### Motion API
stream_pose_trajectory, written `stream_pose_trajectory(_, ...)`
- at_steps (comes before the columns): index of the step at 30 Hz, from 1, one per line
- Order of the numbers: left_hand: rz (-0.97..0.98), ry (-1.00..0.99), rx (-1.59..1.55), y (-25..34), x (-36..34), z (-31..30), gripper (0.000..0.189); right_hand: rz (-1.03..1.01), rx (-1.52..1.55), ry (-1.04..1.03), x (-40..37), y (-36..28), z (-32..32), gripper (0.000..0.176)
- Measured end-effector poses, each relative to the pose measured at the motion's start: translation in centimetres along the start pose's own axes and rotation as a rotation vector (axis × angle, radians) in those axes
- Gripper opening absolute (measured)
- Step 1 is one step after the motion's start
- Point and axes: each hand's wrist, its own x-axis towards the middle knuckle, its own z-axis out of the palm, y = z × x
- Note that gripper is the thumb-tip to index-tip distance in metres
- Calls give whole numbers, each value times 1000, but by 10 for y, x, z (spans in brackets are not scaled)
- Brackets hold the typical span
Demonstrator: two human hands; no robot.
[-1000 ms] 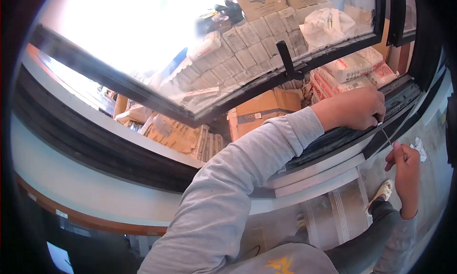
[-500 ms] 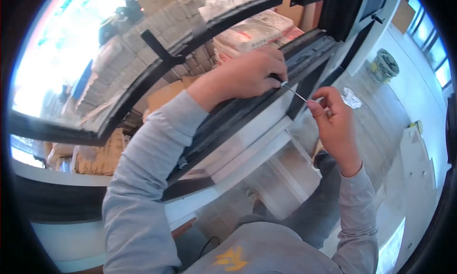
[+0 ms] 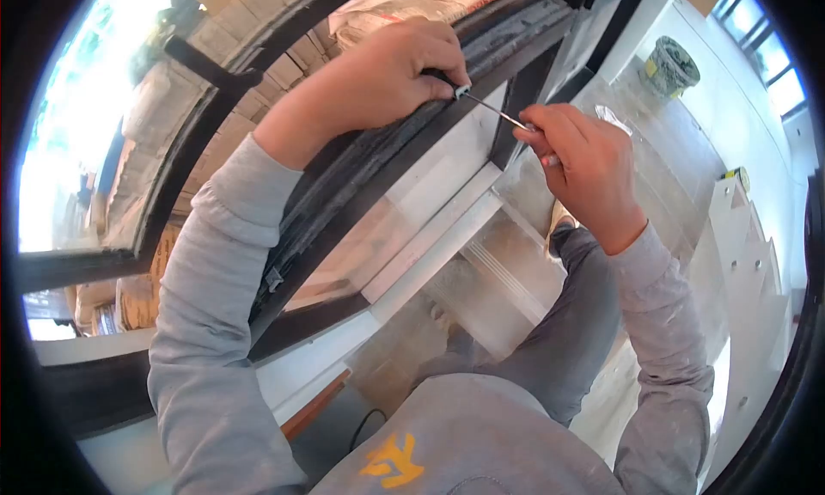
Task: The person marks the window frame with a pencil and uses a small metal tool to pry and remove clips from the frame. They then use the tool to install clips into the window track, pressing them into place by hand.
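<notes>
My right hand (image 3: 589,164) is closed around a screwdriver (image 3: 491,110), its handle mostly hidden in my fingers. The thin metal shaft points up and left to a small grey metal fitting (image 3: 462,92). My left hand (image 3: 391,74) pinches that fitting between thumb and fingers, and a dark part of it is tucked under the fingers. Both hands are above the black window frame (image 3: 378,164), whose grooved top edge runs diagonally below my left wrist. Another small metal piece (image 3: 273,278) sits on the frame near my left sleeve.
An open glazed sash (image 3: 163,211) with a black handle (image 3: 202,64) stands to the left. Beyond the frame are stacked bags (image 3: 412,9). A bucket (image 3: 671,67) and crumpled white paper (image 3: 612,119) are on the floor at right, with a white panel (image 3: 752,263) nearer.
The view has shifted, so the frame and both hands appear further up and left. My right hand now wraps more fully round the screwdriver; its tip stays at the fitting.
</notes>
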Motion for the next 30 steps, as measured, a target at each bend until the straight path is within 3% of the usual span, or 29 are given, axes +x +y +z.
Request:
stream_pose_trajectory(7, -52, -64, 5, 6, 2, -5, 14, 53, 37, 29, -3, 3, 15, 9)
stream_pose_trajectory(9, -3, -78, 174, 11, 3, -6, 13, 73, 52, 37, -4, 4, 16, 9)
stream_pose_trajectory(11, -4, -14, 98, 23, 5, -3, 16, 85, 68, 44, -1, 6, 14, 9)
stream_pose_trajectory(13, -234, -105, 115, 51, 13, -16, 16, 90, 85, 47, 1, 1, 9, 9)
stream_pose_trajectory(14, -173, -121, 64, 25, 9, -14, 15, 91, 92, 48, 0, -6, 5, 9)
stream_pose_trajectory(22, -272, -139, -1, 41, 15, -15, 11, 40, 130, 59, 2, -11, 1, 9)
stream_pose_trajectory(28, -176, -115, -10, 29, 13, -12, 9, -17, 148, 68, 0, -17, 4, 8)
stream_pose_trajectory(30, -268, -141, 15, 42, 15, -14, 8, -35, 155, 72, -1, -20, 5, 8)
